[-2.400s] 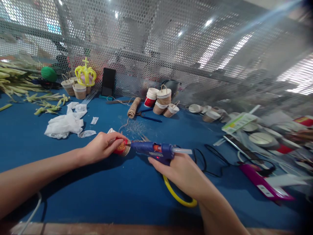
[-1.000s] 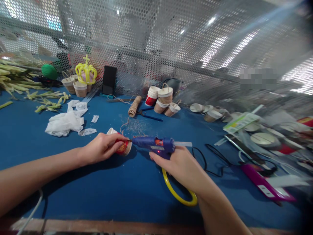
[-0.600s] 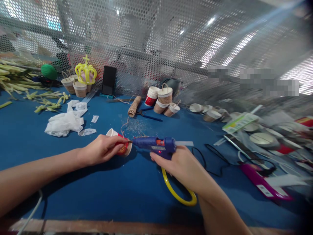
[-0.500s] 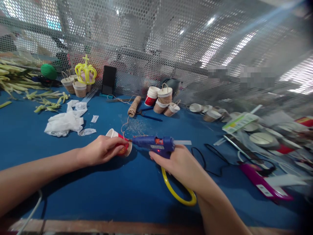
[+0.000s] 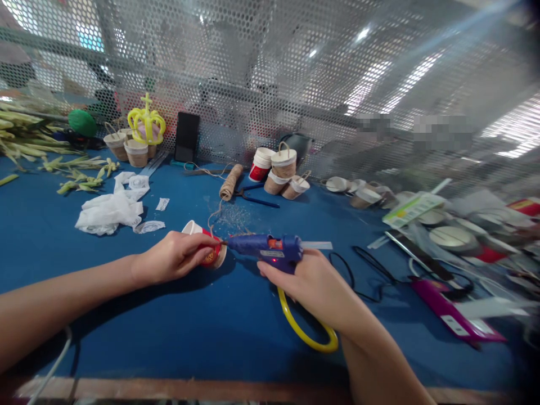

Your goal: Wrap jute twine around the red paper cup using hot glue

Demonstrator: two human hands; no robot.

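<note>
My left hand is closed, pinching an end of brown twine between thumb and fingertips. Right at these fingers a red and white paper cup lies on its side, partly hidden by the hand; I cannot tell whether the hand also grips it. In my right hand is a blue glue gun, its red light on and a clear glue stick out of its back. The nozzle points left and meets the twine at my left fingertips. From the gun's lower end a yellow loop hangs.
Behind lie a twine spool and dark blue-handled scissors. Twine-wrapped cups stand near the mesh screen. White lace is at left. A purple tool and black cord lie right.
Very little differs. Both hands, the cup and the glue gun hold nearly the same place; the whole view has shifted slightly.
</note>
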